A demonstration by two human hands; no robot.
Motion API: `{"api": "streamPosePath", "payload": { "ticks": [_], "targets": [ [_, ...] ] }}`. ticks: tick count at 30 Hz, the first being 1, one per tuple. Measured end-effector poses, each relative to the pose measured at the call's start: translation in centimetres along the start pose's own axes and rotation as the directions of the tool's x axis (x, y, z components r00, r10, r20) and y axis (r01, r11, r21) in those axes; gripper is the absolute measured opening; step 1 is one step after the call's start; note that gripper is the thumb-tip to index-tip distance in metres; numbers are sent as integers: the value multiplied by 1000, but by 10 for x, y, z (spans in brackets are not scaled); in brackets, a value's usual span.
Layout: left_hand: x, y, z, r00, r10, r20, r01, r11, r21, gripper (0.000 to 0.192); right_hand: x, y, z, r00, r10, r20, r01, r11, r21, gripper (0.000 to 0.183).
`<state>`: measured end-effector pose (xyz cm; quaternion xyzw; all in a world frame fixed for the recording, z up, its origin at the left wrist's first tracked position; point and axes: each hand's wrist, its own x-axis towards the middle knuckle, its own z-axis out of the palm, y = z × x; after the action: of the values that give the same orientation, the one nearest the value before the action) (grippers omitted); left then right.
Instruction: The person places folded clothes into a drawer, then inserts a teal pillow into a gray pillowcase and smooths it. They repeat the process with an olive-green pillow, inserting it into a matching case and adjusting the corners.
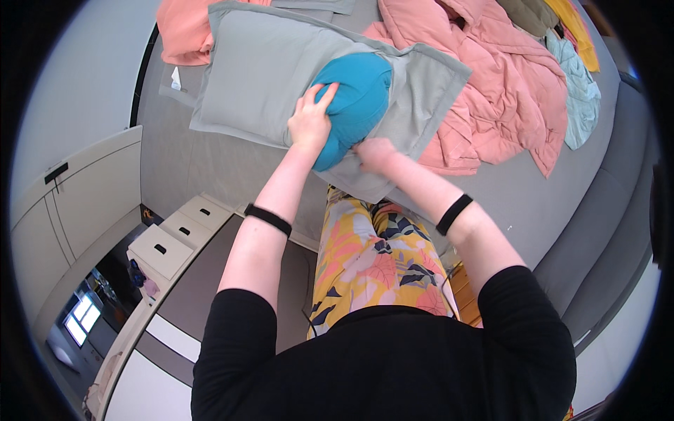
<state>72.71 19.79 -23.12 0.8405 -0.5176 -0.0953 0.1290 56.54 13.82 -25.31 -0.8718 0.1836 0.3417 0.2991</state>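
Observation:
A grey pillowcase with a flanged edge (253, 79) lies across the bed in front of me, its left part flat and smooth, its right part wrinkled. On it rests a rounded, bulging teal cloth item (358, 94). My left hand (310, 121) presses on the near left side of the teal cloth, thumb and fingers spread over it. At its lower right edge is my right hand (375, 153), blurred, fingers curled close to the teal and grey fabric; whether it grips any cloth is unclear.
A pink quilt (505, 94) is heaped on the right, with light-blue cloth (579, 94) and yellow cloth (582, 37) beyond. Salmon-coloured fabric (184, 31) lies at the upper left. A padded grey headboard (600, 200) borders the right. White drawers (160, 250) stand at the lower left.

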Motion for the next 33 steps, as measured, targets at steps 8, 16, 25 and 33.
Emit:
{"api": "streamPosePath", "payload": {
  "ticks": [8, 16, 25, 33],
  "targets": [
    [35, 16, 6, 986, -148, 77, 163, 953, -255, 65, -26, -29, -20, 948, 211, -238, -139, 948, 286, 19],
    [-70, 13, -77, 913, 220, -343, -368, 807, -461, 76, -35, -16, -47, 806, 262, -531, -53, 925, 377, 18],
    [-4, -9, -14, 893, 428, -139, -447, 879, -166, 30, -55, -17, -68, 863, 287, -415, -144, 928, 343, 18],
    [4, -16, 33, 757, 426, 496, -565, 807, 168, 22, -36, -29, -60, 915, 189, -355, -85, 954, 288, 16]
  ]
}}
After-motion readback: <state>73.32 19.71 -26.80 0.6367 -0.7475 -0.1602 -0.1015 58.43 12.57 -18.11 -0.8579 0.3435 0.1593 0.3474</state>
